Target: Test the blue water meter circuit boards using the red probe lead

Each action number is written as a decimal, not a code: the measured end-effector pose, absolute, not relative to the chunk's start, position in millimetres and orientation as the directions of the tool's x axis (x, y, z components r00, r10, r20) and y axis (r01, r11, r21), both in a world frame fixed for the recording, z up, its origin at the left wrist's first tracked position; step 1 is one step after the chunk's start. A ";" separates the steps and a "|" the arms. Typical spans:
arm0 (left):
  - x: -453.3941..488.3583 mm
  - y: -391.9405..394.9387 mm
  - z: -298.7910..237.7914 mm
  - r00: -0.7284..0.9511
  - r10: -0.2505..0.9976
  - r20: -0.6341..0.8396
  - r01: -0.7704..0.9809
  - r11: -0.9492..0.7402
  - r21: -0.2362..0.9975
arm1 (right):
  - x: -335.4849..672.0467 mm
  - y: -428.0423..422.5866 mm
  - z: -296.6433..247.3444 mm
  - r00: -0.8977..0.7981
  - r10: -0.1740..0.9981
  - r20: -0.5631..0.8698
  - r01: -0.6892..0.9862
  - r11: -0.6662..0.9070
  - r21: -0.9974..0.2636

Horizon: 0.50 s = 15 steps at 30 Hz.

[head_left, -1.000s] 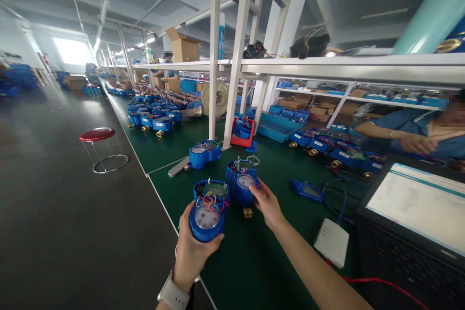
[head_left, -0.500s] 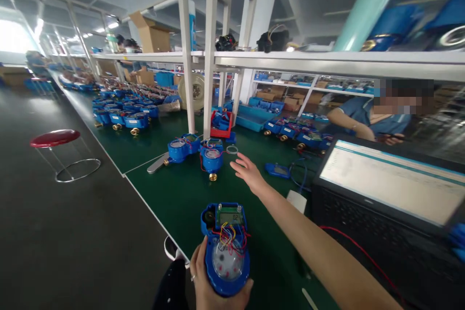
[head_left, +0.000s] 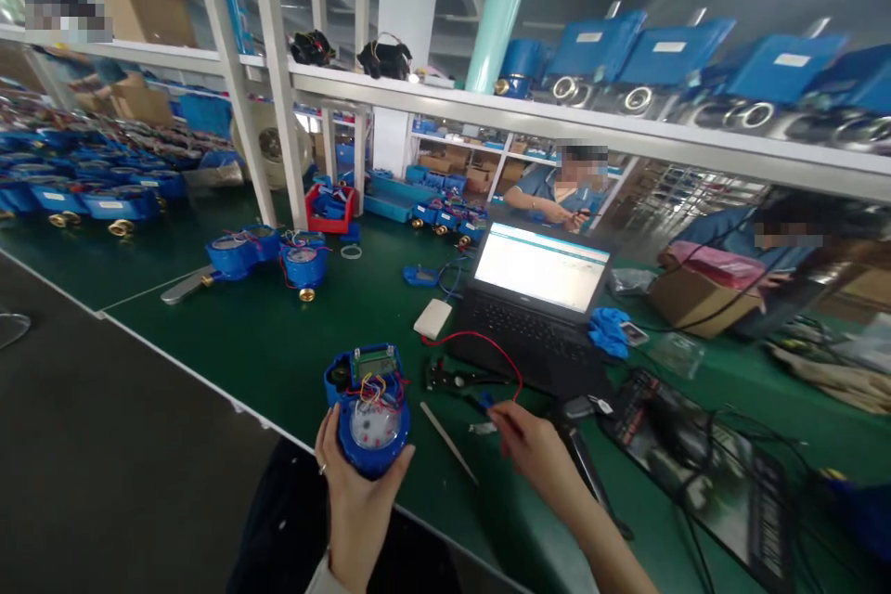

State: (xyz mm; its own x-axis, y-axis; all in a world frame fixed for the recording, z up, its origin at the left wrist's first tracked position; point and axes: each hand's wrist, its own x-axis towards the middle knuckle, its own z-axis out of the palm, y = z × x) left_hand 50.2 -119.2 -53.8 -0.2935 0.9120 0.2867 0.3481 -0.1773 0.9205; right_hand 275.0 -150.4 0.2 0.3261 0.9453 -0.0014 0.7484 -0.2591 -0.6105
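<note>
My left hand (head_left: pixel 356 492) is wrapped round a blue water meter (head_left: pixel 370 404), held upright over the near edge of the green bench (head_left: pixel 264 343). The meter's top is open, showing a small display, coloured wires and a round dial. My right hand (head_left: pixel 535 455) lies low on the bench to the right, fingers drawn together at a small blue clip (head_left: pixel 485 401) on the end of a red wire (head_left: pixel 487 345). The wire loops back toward an open laptop (head_left: pixel 539 297). Wire strippers (head_left: pixel 452 378) and a thin pale stick (head_left: pixel 449 443) lie between my hands.
Two more blue meters (head_left: pixel 233 255) (head_left: pixel 304 262) sit at the left, with a white box (head_left: pixel 432 318) beside the laptop. White shelf posts (head_left: pixel 278 83) rise from the bench, with a red bin (head_left: pixel 330 209) behind them. Other people work across the bench. Cables and a black device (head_left: pixel 682 445) crowd the right.
My view has swung right. My right hand has drawn back from the far meters to the clip by the laptop. The meter stays in my left hand.
</note>
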 end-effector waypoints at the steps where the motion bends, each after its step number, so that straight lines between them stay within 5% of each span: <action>1: 49.1 -120.2 -54.1 -0.272 0.922 0.275 0.343 -0.175 0.923 | 273.9 -151.6 -3.2 0.314 0.949 -0.011 0.802 -0.271 -0.533; 5: 38.4 -126.0 -55.1 -0.198 0.941 0.273 0.326 -0.200 0.924 | 275.6 -148.1 -15.8 0.311 0.950 -0.027 0.922 -0.308 -0.234; 8: 26.1 -131.6 -48.1 -0.200 0.935 0.293 0.290 -0.229 0.929 | 282.3 -146.7 -25.2 0.269 0.963 -0.034 0.953 -0.271 -0.135; 15: 3.8 -110.7 -3.1 -0.140 0.896 0.421 0.444 -0.323 0.836 | 295.5 -149.7 -43.6 0.149 0.988 -0.034 0.946 -0.152 -0.285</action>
State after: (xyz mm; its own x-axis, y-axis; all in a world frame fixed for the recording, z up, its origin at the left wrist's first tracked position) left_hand 3.8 -110.7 -3.1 -0.1396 0.8963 0.4209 0.4438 -0.3234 0.8358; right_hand 295.5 -149.7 -43.6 0.1489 0.9883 -0.0337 0.9465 -0.1523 -0.2847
